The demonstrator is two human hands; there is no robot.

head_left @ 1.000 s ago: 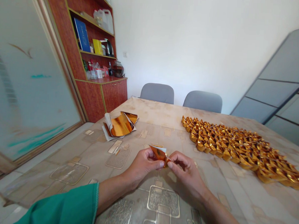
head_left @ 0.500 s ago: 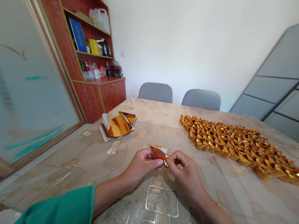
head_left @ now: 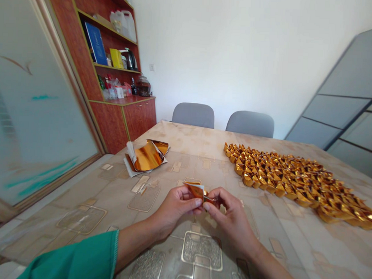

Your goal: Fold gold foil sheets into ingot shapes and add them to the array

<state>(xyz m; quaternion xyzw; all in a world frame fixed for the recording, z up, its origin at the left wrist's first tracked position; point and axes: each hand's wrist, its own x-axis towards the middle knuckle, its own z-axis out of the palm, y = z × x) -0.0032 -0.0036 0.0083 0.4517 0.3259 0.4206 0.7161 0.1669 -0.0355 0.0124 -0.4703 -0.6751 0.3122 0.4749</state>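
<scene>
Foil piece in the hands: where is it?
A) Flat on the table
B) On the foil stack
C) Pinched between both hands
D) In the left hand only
C. The foil piece is held up off the table, gripped by the fingers of both the left hand and the right hand.

Wall: plain white (head_left: 226, 55), with a small socket (head_left: 151, 67)
Left: frosted glass door (head_left: 42, 108) with teal markings, in a wooden frame
Corner: reddish wooden cabinet (head_left: 139, 117) holding a blue book (head_left: 96, 37), kettle (head_left: 131, 60), plastic jugs (head_left: 121, 25)
Far side: two grey chairs (head_left: 193, 115) beyond the tabletop (head_left: 186, 135)
Right: grey panelled partition (head_left: 344, 105)
</scene>
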